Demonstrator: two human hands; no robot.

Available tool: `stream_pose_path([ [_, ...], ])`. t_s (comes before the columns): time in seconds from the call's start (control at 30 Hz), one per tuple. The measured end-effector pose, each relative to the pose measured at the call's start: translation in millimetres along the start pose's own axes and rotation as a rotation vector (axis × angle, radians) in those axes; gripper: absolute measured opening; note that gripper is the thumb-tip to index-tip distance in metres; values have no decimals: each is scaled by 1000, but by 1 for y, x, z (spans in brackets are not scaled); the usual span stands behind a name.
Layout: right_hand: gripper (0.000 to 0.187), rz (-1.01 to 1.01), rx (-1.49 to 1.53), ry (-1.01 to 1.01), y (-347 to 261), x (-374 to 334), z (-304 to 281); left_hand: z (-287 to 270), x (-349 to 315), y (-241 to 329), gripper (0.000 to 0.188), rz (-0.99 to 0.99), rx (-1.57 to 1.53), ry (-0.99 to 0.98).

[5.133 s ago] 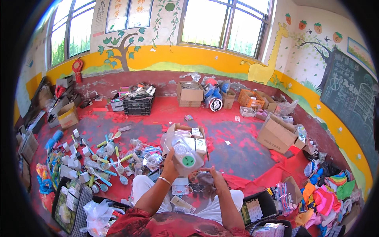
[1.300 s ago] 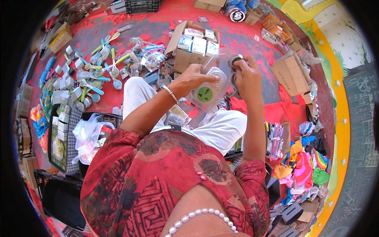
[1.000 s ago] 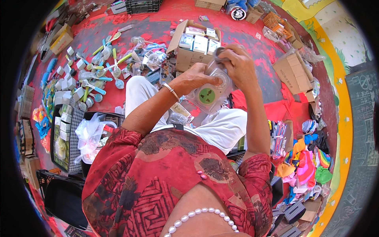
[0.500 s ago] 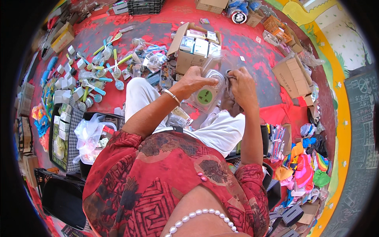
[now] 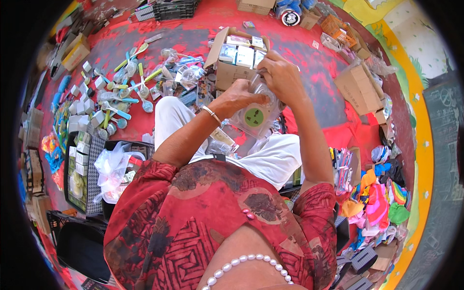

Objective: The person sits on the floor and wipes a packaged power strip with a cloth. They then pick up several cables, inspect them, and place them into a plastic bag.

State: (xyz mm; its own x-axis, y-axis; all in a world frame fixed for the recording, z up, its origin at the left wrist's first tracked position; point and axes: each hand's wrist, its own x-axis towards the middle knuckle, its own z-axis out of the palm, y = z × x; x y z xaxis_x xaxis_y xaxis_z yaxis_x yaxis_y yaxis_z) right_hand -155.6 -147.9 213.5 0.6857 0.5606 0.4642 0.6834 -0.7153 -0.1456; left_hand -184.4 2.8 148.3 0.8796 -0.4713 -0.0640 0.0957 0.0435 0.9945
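Note:
My left hand (image 5: 237,98) grips a clear plastic blister pack (image 5: 261,126) by its left side, thumb laid across the front. Inside the pack are a round white part and a green disc (image 5: 253,117) with dark socket-like slots. At the pack's upper end, my right hand (image 5: 281,77) has its fingers closed on the clear plastic edge. Any cloth in that hand is hidden. The pack is tilted above my lap, just in front of an open cardboard box (image 5: 231,76) filled with small boxes.
Spoon-like utensils and small white boxes (image 5: 99,104) litter the floor at left. A black-and-white basket (image 5: 87,169) and a clear plastic bag (image 5: 113,166) are beside my left knee. Another carton (image 5: 358,89) and a pile of colourful cloth items (image 5: 374,205) are at right.
My right hand has moved up and slightly left to the pack's top end. The raised clear flap and the grey-brown cloth by that hand no longer show. My left hand keeps its grip.

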Motion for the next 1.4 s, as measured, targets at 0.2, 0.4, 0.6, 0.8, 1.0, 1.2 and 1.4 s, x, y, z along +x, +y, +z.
stream_pose_path([
  [0.2,8,7,-113,-208,28,-6,-21,-12,-3,4,37,-63,-105,83],
  [0.4,15,435,-57,310,44,-20,-55,-25,2,6,35,-80,-253,151],
  [0.6,13,325,122,305,16,-7,-36,-15,7,11,36,23,-206,144],
  [0.8,13,358,-176,190,-2,14,-8,-9,3,13,37,177,311,235],
  [1.0,17,434,-192,113,8,11,1,-4,3,11,44,211,591,456],
  [1.2,19,507,-82,-13,18,0,3,4,-1,9,46,192,708,498],
  [1.4,16,487,-144,146,19,17,2,0,7,15,47,217,666,486],
])
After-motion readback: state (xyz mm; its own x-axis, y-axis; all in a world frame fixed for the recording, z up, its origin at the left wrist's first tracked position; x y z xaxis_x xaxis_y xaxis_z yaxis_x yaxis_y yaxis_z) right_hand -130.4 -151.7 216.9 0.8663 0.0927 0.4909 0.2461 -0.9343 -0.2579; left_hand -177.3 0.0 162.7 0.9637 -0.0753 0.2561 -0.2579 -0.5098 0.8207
